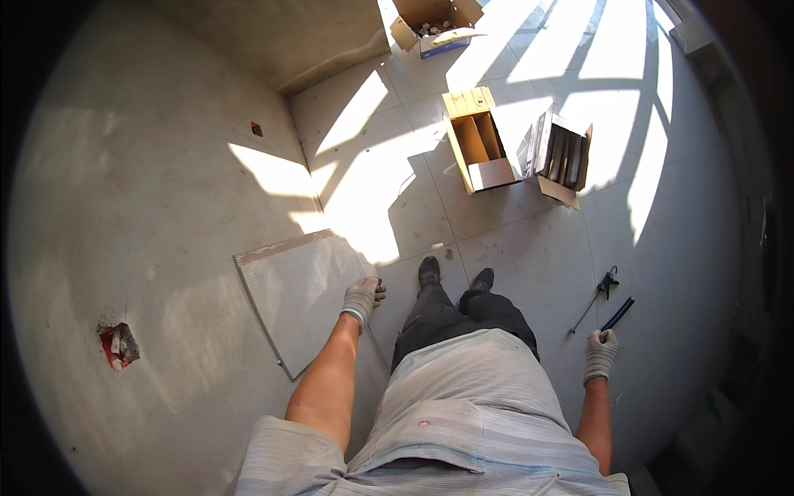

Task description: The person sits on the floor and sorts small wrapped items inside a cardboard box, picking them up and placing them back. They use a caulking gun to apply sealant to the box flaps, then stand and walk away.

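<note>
My left hand [362, 299], in a pale knitted glove, is closed, its fingers curled beside the right edge of a flat grey panel [302, 289]. The panel has fine ridged lines and a brownish strip along its top, and it stands tilted near the wall. What the left fingers hold, if anything, is hidden. Out to the right, my gloved right hand [602, 354] grips a short black stick-like object [618, 314] by its near end. Just beyond it, a caulking gun [607, 283] with a thin rod lies on the floor.
An open yellow carton [460, 153] with dividers and another open box [565, 157] holding long pieces stand ahead. Farther off is a carton of small items [434, 29]. The plastered wall [182, 207] at left has a cut-out socket hole [121, 345]. Sunlight streaks the tiled floor [529, 248].
</note>
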Demonstrator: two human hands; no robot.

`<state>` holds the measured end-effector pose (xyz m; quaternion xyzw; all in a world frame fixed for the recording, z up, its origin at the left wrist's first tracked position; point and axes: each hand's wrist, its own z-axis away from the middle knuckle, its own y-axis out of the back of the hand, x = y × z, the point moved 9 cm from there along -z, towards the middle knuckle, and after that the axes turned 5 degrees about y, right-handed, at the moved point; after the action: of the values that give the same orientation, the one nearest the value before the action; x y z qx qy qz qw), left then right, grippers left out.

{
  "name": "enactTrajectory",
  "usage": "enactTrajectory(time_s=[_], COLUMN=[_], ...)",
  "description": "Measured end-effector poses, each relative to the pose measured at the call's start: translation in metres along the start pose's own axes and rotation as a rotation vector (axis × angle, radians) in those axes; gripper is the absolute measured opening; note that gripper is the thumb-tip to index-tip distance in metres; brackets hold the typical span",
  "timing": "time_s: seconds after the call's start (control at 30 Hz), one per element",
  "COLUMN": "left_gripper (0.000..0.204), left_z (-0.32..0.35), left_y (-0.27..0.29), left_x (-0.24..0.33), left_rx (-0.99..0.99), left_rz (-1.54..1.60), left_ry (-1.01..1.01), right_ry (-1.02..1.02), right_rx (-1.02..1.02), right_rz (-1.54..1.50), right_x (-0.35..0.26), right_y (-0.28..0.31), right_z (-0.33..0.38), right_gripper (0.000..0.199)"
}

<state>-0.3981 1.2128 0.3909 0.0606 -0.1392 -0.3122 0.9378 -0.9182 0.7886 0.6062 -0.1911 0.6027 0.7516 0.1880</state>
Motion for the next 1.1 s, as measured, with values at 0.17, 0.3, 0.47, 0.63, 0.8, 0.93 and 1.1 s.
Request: enactTrajectory(time_s=[0.17,0.3,0.47,0.63,0.8,0.93,1.1], left_gripper=[0.021,0.018,0.021,0.028,0.031,0.029,0.029], left_z=[0.000,-0.003,0.023,0.033,-0.018,-0.044,-0.090], left_y=[-0.023,-0.033,-0.053,-0.084,-0.080,-0.071,-0.040], left_x=[0.014,0.007,0.016,0.053,0.085,0.151,0.242], left_rx=[0.025,0.076,0.118,0.025,-0.010,-0.093,-0.124], left_rz=[0.036,0.042,0.140,0.175,0.171,0.133,0.171], left_ry=[0.070,0.177,0.156,0.029,0.050,-0.010,-0.025], right_ry=[-0.092,-0.204,-0.392,-0.360,-0.269,-0.274,-0.401], right_rx=[-0.021,-0.035,-0.084,-0.054,-0.051,-0.089,-0.303], right_rz=[0.198,0.092,-0.141,-0.234,-0.253,-0.147,-0.082], right_x=[0.100,0.174,0.142,0.050,-0.030,-0.073,-0.163], right_y=[-0.012,-0.014,-0.023,-0.021,-0.049,-0.089,-0.175], right_z=[-0.003,-0.025,-0.090,-0.163,-0.199,-0.186,-0.153], right_gripper=[0.033,0.022,0.020,0.021,0.019,0.017,0.008])
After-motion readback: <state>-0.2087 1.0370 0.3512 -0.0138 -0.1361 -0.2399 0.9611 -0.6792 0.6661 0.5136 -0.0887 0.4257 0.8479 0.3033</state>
